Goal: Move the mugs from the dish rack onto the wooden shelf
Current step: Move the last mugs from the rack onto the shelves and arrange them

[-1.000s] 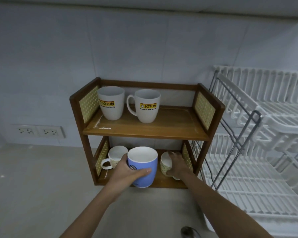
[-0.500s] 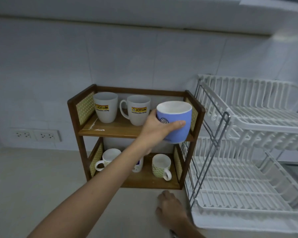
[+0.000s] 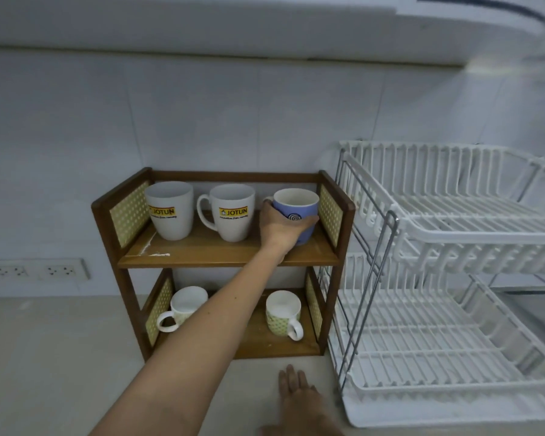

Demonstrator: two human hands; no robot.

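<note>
Left hand (image 3: 279, 226): reached up to the top tier of the wooden shelf (image 3: 224, 251), its fingers (image 3: 309, 221) wrapped around the lower body of the blue mug (image 3: 296, 209).
Blue mug: stood upright at the right end of the top tier, just beside the woven side panel; whether its base touched the board could not be told, since the hand covered it.
Right hand (image 3: 299, 393): lay palm down on the tabletop (image 3: 51, 357) in front of the shelf, fingers spread flat and holding nothing.
Top tier: two white Jotun mugs, one at the left end (image 3: 169, 210) and one in the middle (image 3: 230, 212), both upright.
Bottom tier: a small patterned mug at the left (image 3: 183, 308), partly hidden by the forearm, and another at the right (image 3: 282, 314), handle toward the camera.
Dish rack (image 3: 453, 278): white, two-tiered, just beside the shelf on its right; no mugs showed on either tier.
</note>
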